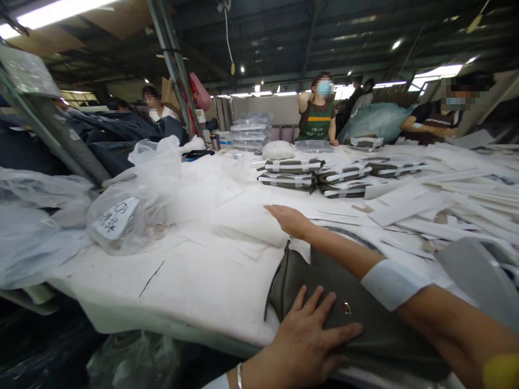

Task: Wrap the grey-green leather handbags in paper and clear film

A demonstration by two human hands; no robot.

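Observation:
A dark grey-green leather handbag (381, 316) with a small gold-coloured emblem lies at the table's front edge. Spread across its front panel, my left hand (302, 337) rests palm down with the fingers apart. Above the bag my right hand (288, 220) reaches toward a pile of thin white sheets (239, 216). Its fingers are stretched out, and nothing shows in them. I cannot tell whether its fingertips touch the top sheet. A zip end stands up at the bag's left corner.
Wrapped dark bags (290, 173) are stacked behind the sheets. Loose white strips (421, 210) cover the table's right side. A clear plastic bag with a handwritten label (117, 217) sits at left. A metal post (172, 59) rises beyond it. Co-workers (318, 116) are across the table.

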